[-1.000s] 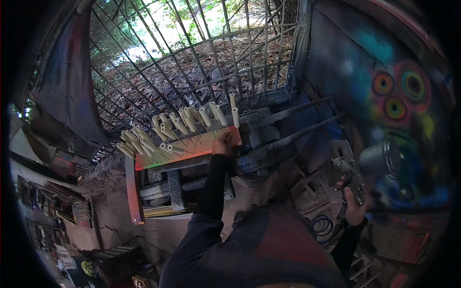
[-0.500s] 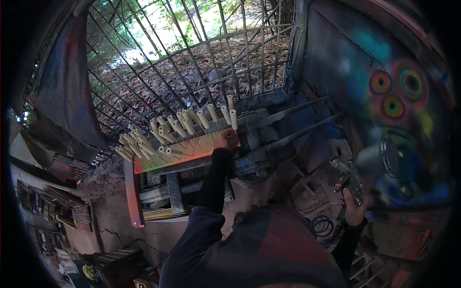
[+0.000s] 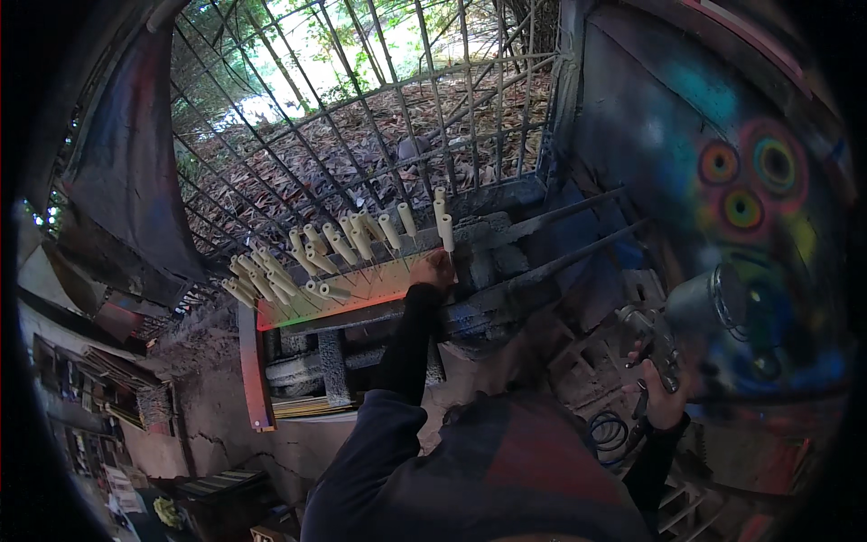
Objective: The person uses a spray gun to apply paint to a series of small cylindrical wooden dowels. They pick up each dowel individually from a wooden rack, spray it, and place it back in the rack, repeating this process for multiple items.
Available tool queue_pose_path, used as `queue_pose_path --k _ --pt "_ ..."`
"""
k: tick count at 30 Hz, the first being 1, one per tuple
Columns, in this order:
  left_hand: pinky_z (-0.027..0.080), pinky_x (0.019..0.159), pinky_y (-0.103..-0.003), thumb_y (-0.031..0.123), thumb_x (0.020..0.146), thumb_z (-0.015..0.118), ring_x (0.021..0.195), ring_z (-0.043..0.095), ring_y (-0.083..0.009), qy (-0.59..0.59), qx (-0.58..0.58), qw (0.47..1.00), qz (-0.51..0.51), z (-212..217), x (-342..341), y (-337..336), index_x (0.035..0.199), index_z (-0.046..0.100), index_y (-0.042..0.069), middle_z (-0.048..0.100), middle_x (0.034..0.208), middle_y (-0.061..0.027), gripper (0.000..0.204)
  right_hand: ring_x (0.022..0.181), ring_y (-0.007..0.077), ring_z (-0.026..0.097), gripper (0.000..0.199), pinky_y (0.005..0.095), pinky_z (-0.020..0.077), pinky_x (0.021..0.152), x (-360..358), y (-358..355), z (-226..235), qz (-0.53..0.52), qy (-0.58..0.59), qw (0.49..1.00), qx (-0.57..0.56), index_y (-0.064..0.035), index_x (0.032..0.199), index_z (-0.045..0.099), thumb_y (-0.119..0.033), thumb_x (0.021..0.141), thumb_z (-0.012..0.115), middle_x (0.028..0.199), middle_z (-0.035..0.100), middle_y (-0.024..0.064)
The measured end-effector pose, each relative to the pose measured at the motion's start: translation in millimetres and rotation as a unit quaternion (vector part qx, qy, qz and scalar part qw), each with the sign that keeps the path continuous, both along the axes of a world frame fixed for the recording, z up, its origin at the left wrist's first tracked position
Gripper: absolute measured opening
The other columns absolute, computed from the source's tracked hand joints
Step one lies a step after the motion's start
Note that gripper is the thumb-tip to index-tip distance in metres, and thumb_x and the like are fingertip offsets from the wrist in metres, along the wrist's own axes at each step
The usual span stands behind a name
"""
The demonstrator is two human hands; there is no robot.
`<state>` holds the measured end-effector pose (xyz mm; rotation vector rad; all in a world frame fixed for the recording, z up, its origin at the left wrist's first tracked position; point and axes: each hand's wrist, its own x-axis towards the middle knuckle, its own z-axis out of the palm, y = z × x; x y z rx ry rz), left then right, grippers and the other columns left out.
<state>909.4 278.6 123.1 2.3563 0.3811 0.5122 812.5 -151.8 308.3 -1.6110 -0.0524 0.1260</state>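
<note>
My left hand (image 3: 433,270) is closed at the right end of a long board (image 3: 379,282), coloured orange-red with a green patch. Its fingers are around what looks like the thin stick under a pale cream cylinder (image 3: 447,235); the grip itself is partly hidden. Two similar cylinders stand just behind that one. Along the board, several more cream cylinders (image 3: 343,248) with hollow-looking ends are propped on thin sticks, many leaning. Low on the right, my right hand (image 3: 666,397) is wrapped around a metal spray gun (image 3: 657,339), which carries a large grey cup (image 3: 709,303).
Behind the board rises a barred metal grille (image 3: 406,108), with leaf litter beyond. A paint-stained panel (image 3: 668,117) with ringed spots stands at right. Two rails (image 3: 560,217) jut rightward from the bench. A coiled hose (image 3: 607,432) lies near my right forearm.
One cream cylinder beside my left hand has shifted right, close against the others there, leaving a wider gap on its left. My right hand keeps its hold on the spray gun, barely moved.
</note>
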Motion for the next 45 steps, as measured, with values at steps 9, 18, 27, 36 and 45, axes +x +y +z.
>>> queue_pose_path --k 9,18,27,36,45 --pt "0.051 0.073 -0.042 0.023 0.083 0.060 0.083 0.065 -0.0349 0.063 -0.020 0.998 -0.012 -12 5 9 0.092 0.068 0.010 0.067 0.084 -0.0148 0.018 0.098 0.0175 0.064 0.032 0.0271 0.0595 0.060 -2 2 4 -0.005 -0.003 1.000 -0.006 0.0033 0.123 0.052 -0.002 0.091 0.052 0.112 0.063 0.0113" --pt "0.054 0.070 -0.035 0.024 0.087 0.063 0.077 0.069 -0.0249 0.093 -0.081 0.992 0.035 11 0 -1 0.098 0.068 0.005 0.070 0.084 -0.0124 0.023 0.096 0.0172 0.064 0.032 0.0272 0.0596 0.059 -1 -3 -2 0.000 -0.008 1.000 -0.003 0.0026 0.122 0.052 -0.003 0.091 0.052 0.110 0.062 0.0112" --pt "0.050 0.050 -0.029 0.013 0.090 0.059 0.054 0.062 -0.0141 -0.042 -0.221 0.974 0.030 -1 1 -6 0.082 0.065 0.002 0.063 0.065 -0.0058 0.015 0.099 0.0201 0.065 0.033 0.0297 0.0612 0.057 -2 -2 -4 -0.001 -0.009 1.000 -0.004 0.0040 0.123 0.053 -0.004 0.091 0.052 0.113 0.063 0.0130" --pt "0.049 0.050 -0.029 0.011 0.089 0.059 0.053 0.060 -0.0117 -0.054 -0.166 0.984 0.036 6 -1 -9 0.082 0.066 0.002 0.060 0.061 -0.0036 0.014 0.098 0.0200 0.064 0.033 0.0295 0.0611 0.057 0 1 -2 -0.002 -0.007 1.000 -0.008 0.0038 0.123 0.053 -0.004 0.091 0.052 0.113 0.063 0.0130" --pt "0.051 0.058 -0.031 0.012 0.088 0.061 0.063 0.063 -0.0129 -0.012 -0.191 0.981 0.042 -2 0 -3 0.088 0.068 0.005 0.064 0.069 -0.0036 0.010 0.098 0.0181 0.064 0.032 0.0279 0.0599 0.059 2 0 0 0.007 -0.003 1.000 -0.002 0.0028 0.122 0.053 -0.002 0.090 0.053 0.110 0.062 0.0117"
